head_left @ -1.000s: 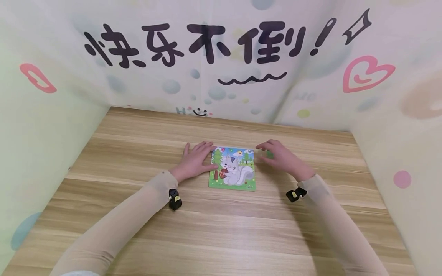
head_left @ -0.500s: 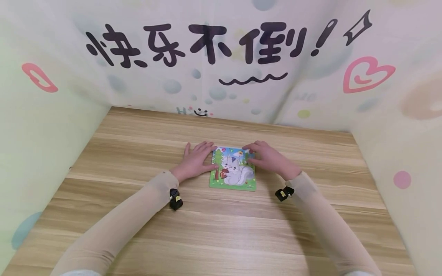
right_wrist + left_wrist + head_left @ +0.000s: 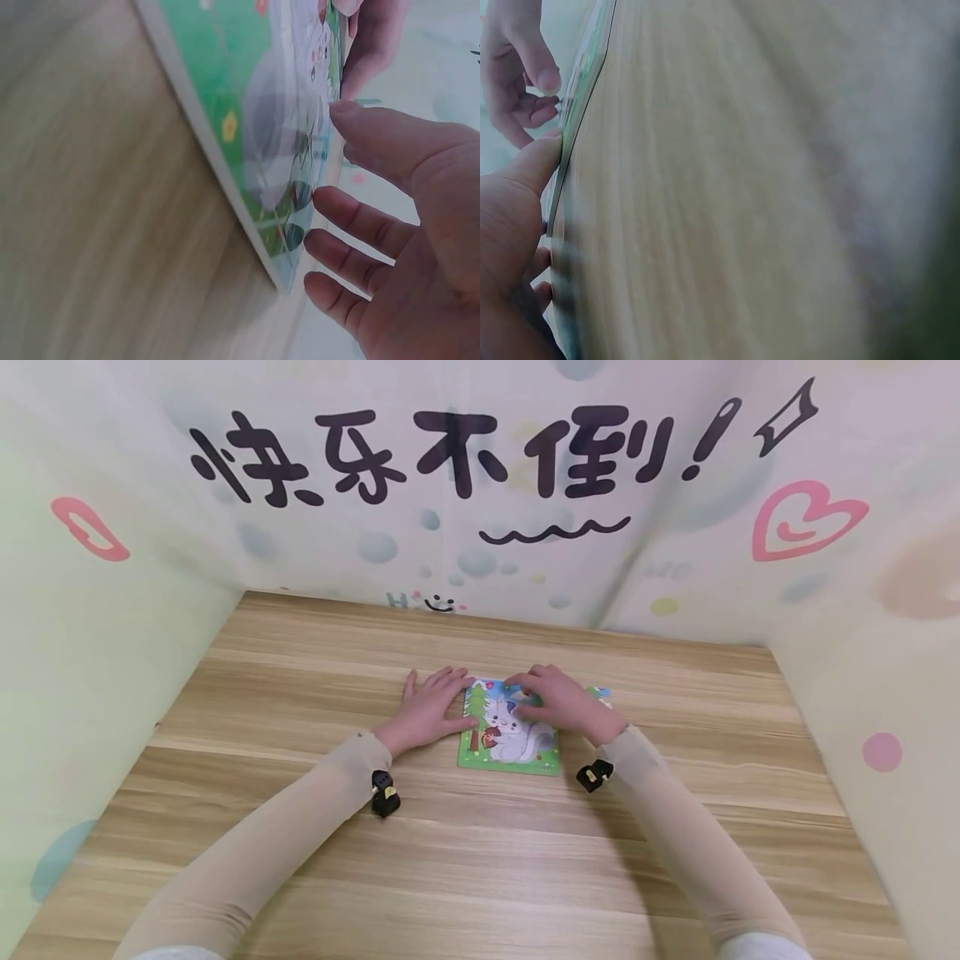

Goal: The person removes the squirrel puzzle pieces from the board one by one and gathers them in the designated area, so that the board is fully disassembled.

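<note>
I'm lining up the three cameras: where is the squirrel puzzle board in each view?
Head: puzzle board lies at table centre, between left hand and right hand.
Left wrist: thin green edge upper left, at the thumb.
Right wrist: board runs across the top centre.
Shared landmark: wooden table.

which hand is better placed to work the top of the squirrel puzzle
Probably the right hand: its fingers lie over the top of the puzzle. The left hand rests flat on the table, thumb against the puzzle's left edge.
</note>
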Motion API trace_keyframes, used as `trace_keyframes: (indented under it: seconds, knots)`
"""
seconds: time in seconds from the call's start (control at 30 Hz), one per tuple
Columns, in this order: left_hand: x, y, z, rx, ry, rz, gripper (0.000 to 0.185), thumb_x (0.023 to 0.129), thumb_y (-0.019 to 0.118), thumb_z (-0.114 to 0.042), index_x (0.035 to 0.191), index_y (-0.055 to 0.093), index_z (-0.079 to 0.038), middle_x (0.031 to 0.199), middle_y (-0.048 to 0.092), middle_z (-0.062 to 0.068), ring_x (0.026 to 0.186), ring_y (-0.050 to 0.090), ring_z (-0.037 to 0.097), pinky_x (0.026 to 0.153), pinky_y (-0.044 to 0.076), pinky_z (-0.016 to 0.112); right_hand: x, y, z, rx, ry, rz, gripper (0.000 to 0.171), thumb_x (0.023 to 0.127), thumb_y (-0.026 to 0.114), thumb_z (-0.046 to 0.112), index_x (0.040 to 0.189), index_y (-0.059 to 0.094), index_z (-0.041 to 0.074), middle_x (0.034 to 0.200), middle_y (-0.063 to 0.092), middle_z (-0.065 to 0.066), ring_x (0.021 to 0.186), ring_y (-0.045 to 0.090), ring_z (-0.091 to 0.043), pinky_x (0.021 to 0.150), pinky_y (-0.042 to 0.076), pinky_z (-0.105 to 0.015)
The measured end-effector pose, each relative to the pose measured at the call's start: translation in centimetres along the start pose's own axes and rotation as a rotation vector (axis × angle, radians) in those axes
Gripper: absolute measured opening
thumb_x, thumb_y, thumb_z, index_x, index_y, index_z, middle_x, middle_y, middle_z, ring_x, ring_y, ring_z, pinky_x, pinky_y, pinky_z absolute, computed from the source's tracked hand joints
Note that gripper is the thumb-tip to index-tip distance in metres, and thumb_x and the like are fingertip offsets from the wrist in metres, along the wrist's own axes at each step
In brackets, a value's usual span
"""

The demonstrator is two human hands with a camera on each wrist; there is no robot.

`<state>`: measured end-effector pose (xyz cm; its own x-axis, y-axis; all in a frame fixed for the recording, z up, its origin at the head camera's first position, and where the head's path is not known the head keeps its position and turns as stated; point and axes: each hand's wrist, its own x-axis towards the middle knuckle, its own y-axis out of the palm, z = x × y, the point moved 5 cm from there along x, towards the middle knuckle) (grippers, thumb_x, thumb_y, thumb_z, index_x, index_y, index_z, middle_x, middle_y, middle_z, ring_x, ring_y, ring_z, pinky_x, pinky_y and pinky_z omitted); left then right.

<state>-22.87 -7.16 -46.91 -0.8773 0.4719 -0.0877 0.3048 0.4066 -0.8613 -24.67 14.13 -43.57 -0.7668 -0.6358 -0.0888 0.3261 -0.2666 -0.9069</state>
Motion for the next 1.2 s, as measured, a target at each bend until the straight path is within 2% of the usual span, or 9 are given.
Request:
trace_keyframes:
  seconds: [0.17,0.33,0.6,0.93,1.2]
  knots:
    - [-0.1,-0.1,-0.1,0.007,0.004,0.004,0.081,0.098,0.066,-0.055,0.162,0.038,-0.013,0.172,0.025,0.01,0.16,0.016,0.034,0.122,-0.006,0.071,0.5,0.3,0.2,-0.06,0.02,0.053,0.055,0.096,0.076,0.033,0.147,0.06,0.018,0.125,0.065,-0.013,0.11,0.057,-0.031,0.098,0.05,-0.05]
    - [-0.1,0.0,-0.1,0.012,0.011,-0.001,0.082,0.098,0.067,-0.055,0.162,0.038,-0.013,0.172,0.026,0.01,0.16,0.016,0.034,0.121,-0.007,0.071,1.0,0.5,0.7,-0.117,0.043,0.158,0.059,0.097,0.076,0.033,0.151,0.054,0.025,0.133,0.059,-0.017,0.114,0.052,-0.034,0.099,0.048,-0.052]
    - [-0.1,0.0,-0.1,-0.005,0.018,0.001,0.081,0.098,0.068,-0.053,0.162,0.038,-0.012,0.172,0.025,0.011,0.16,0.015,0.034,0.121,-0.008,0.071,1.5,-0.2,1.5,-0.085,0.108,0.269,0.058,0.098,0.075,0.03,0.151,0.053,0.026,0.137,0.056,-0.02,0.12,0.048,-0.037,0.101,0.045,-0.054]
    - [-0.2,-0.2,-0.4,-0.005,0.019,0.004,0.08,0.099,0.067,-0.051,0.162,0.037,-0.011,0.172,0.025,0.012,0.16,0.015,0.035,0.121,-0.008,0.072,1.8,-0.3,1.8,-0.046,0.179,0.281,0.054,0.096,0.078,0.025,0.145,0.056,0.026,0.135,0.055,-0.019,0.118,0.047,-0.035,0.1,0.046,-0.053]
    - [-0.2,0.0,-0.2,-0.008,0.011,0.007,0.081,0.099,0.067,-0.051,0.162,0.037,-0.011,0.172,0.024,0.011,0.16,0.014,0.034,0.121,-0.009,0.071,1.7,0.0,2.0,-0.037,0.219,0.237,0.054,0.093,0.08,0.023,0.142,0.057,0.028,0.136,0.051,-0.019,0.119,0.046,-0.035,0.101,0.046,-0.054]
